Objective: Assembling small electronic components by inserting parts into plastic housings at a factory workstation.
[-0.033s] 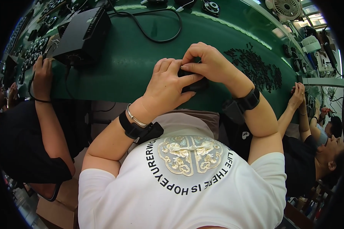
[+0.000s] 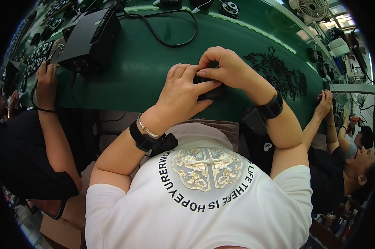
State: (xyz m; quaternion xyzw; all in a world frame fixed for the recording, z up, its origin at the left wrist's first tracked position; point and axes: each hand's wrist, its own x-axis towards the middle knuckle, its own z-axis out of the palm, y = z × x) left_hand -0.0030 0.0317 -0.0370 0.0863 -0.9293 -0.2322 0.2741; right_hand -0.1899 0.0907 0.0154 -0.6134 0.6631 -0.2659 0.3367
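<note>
Shows almost no movement since the earlier frame. Grips a black casing (image 2: 218, 91) with the left hand (image 2: 181, 89), on or just above the green benchtop (image 2: 141, 76); pinches at its far edge with the right hand (image 2: 227, 68), cannot tell on what. Probably light, stiff, perhaps slick: best held by the sides. Has small black pieces (image 2: 279, 74) heaped rightward, a black boxy unit (image 2: 85, 41) leftward, neither in the way.

The table (image 2: 133, 79) is green and smooth. On its left part stands a black box (image 2: 87, 41). Beside this box, a black cable (image 2: 170, 45) lies in a loop. To the right, many small black pieces (image 2: 281, 74) lie loosely scattered. At the far side is a round speaker (image 2: 229, 8).
</note>
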